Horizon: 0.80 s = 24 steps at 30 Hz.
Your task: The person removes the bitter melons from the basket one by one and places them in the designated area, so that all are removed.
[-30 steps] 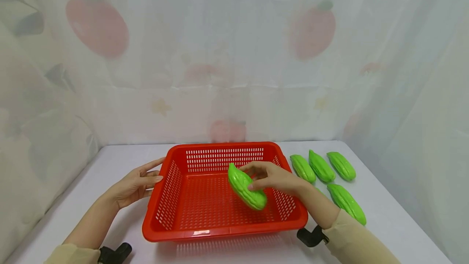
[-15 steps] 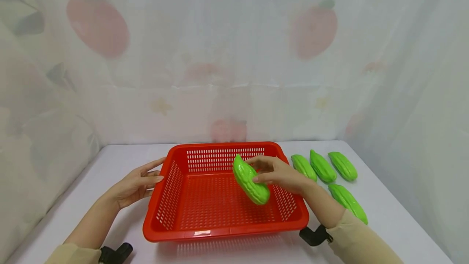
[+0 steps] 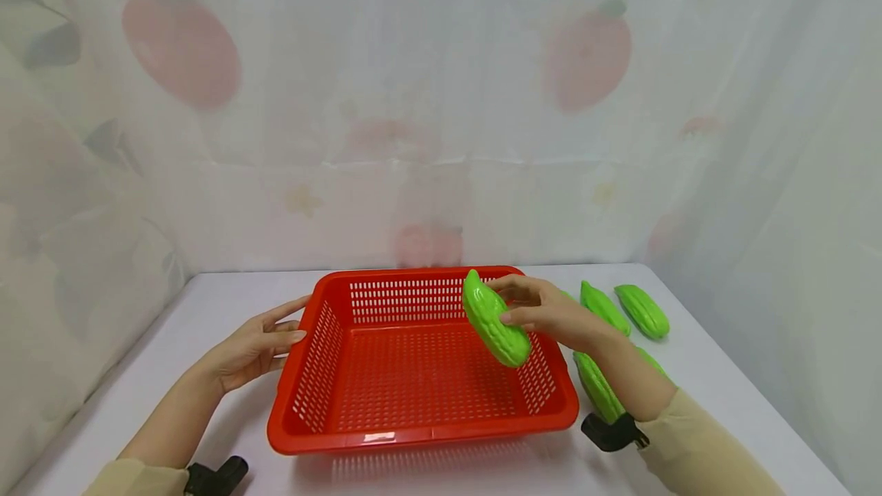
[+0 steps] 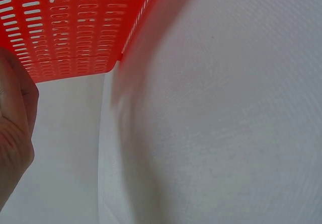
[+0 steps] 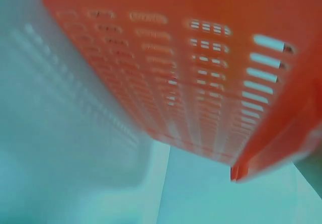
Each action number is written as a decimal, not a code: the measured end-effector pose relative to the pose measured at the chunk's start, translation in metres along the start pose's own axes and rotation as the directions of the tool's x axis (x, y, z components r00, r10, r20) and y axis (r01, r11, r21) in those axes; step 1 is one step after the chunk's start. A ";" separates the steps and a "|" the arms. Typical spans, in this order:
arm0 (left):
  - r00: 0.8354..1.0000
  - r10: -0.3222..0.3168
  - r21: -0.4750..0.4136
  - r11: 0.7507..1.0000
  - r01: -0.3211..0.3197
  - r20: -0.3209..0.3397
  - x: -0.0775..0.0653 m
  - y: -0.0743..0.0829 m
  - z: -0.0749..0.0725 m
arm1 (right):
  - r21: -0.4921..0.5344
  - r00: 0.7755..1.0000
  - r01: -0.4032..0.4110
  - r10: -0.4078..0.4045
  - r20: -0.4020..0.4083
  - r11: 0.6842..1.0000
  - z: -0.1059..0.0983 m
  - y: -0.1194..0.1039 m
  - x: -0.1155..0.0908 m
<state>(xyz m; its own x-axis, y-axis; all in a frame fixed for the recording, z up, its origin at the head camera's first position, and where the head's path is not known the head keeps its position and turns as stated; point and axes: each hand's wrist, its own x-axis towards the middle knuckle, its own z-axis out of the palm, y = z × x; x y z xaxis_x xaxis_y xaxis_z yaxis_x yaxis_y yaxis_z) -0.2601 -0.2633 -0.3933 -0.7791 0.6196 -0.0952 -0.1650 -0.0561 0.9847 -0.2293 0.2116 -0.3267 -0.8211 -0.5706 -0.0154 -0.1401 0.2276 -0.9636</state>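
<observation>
My right hand (image 3: 547, 316) pinches a bright green, ribbed bitter melon (image 3: 492, 320) between thumb and fingers. It holds the melon tilted above the right part of a red plastic basket (image 3: 420, 435), clear of the basket floor. At the basket's left side, my left hand (image 3: 251, 350) touches the rim with thumb and fingertips, the fingers loosely extended. The left wrist view has part of that hand (image 4: 15, 118) beside the perforated basket wall (image 4: 75, 32). In the right wrist view the basket wall (image 5: 161, 58) fills much of the picture, and the held melon is out of sight.
Several more bitter melons lie on the white table (image 3: 730, 404) right of the basket. Two are at the back, one melon (image 3: 605, 308) and another melon (image 3: 642, 311). A nearer melon (image 3: 596, 389) and others are partly hidden by my right arm. Printed curtains (image 3: 441, 136) enclose the table.
My right hand has carried the bitter melon up and to the right, from low over the basket toward its right rim. My left hand and the basket have stayed in place.
</observation>
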 end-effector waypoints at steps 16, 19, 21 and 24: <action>1.000 -0.001 -0.002 1.000 0.001 -0.013 0.001 -0.002 -0.002 | -0.089 0.995 -0.043 0.035 -0.090 0.995 -0.035 0.001 -0.028; 1.000 -0.001 -0.001 1.000 0.001 -0.017 0.001 -0.001 -0.002 | -0.106 0.992 -0.065 0.052 -0.116 0.992 -0.041 0.003 -0.035; 1.000 -0.003 0.000 1.000 0.003 -0.018 0.001 -0.001 -0.001 | -0.111 0.991 -0.060 0.046 -0.123 0.992 -0.044 0.004 -0.040; 1.000 -0.006 0.001 1.000 0.006 -0.021 0.001 -0.001 -0.001 | -0.113 0.991 -0.059 0.044 -0.129 0.992 -0.049 0.002 -0.048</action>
<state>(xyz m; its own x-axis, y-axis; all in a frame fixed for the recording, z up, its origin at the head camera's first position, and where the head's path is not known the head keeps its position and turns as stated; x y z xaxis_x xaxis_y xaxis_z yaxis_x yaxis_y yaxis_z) -0.2614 -0.2636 -0.3948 -0.7905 0.6035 -0.1044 -0.1694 -0.0517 0.9842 -0.2173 0.2781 -0.3153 -0.8908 -0.4538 -0.0233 -0.1534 0.3486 -0.9246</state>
